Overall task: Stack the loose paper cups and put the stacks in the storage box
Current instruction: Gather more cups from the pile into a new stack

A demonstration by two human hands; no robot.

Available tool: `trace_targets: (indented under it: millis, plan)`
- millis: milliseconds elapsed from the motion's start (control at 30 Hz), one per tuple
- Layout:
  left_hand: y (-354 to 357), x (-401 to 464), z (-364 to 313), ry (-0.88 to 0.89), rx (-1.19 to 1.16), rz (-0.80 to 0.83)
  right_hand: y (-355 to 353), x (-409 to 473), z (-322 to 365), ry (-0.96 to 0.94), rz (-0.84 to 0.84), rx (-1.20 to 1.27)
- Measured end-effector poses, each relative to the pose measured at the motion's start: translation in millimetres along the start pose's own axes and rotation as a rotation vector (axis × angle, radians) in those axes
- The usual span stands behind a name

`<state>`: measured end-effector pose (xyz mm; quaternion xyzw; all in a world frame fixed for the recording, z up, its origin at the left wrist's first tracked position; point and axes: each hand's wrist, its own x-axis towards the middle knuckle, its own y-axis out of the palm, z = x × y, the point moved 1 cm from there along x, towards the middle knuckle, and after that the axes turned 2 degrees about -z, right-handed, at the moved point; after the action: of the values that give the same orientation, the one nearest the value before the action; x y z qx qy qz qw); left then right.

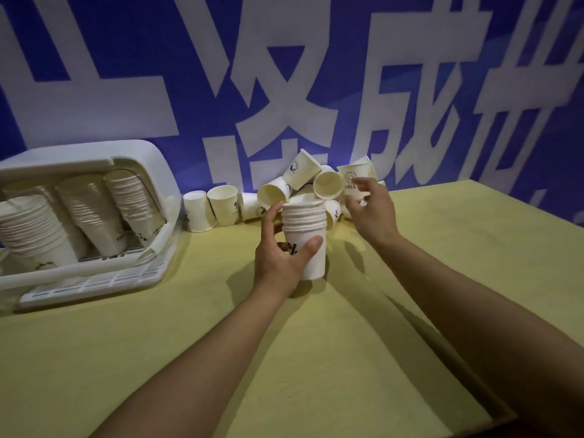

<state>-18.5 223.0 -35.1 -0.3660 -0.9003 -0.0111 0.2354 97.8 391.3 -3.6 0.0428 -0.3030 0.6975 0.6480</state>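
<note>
The left hand [281,260] grips an upright stack of paper cups [305,238] just above the yellow table [316,358], thumb across the front and fingers round the back. The right hand [371,213] hovers with relaxed fingers just beside the pile of loose cups [303,181] against the blue wall [158,58]. At far left, the white storage box [148,165] holds several leaning stacks [94,213].

Storage box [151,172] sat far left on the table [347,358] with three cup stacks [94,216] leaning inside, loose cups [303,184] piled at the back centre against the wall [284,74], and a held stack [305,238] stood in front of the pile.
</note>
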Motion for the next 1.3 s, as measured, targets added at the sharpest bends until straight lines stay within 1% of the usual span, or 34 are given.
trace_targets:
  millis: [133,233,400,467,533,700,800,933,1033,1100,1200,1300]
  plan:
    - [7,0,13,-0.037,-0.056,-0.017,3,44,-25,0.018,-0.047,-0.251]
    - [7,2,18,-0.046,-0.077,-0.002,11,65,-33,-0.003,-0.041,-0.424]
    - [9,7,25,-0.037,-0.102,0.036,24,77,-36,-0.024,-0.012,-0.484]
    - [10,7,26,-0.036,-0.109,0.046,29,78,-38,-0.031,-0.008,-0.455]
    - [11,6,25,-0.030,-0.102,0.055,30,78,-38,-0.032,-0.012,-0.369]
    - [11,5,24,-0.013,-0.089,0.086,24,69,-31,-0.110,-0.091,-0.174]
    - [11,5,23,-0.019,-0.074,0.097,12,58,-17,-0.147,-0.130,0.008]
    - [12,4,22,0.002,-0.014,0.111,-3,21,19,-0.151,-0.019,0.266]
    - [11,3,24,0.016,0.014,0.105,-7,-12,37,-0.163,0.073,0.393]
    - [10,2,23,0.004,0.018,0.122,-7,-27,40,-0.166,0.153,0.393]
    - [9,0,21,0.013,0.055,0.145,-2,-45,40,-0.150,0.250,0.323]
    - [8,0,21,0.002,0.053,0.107,4,-54,32,-0.192,0.239,0.238]
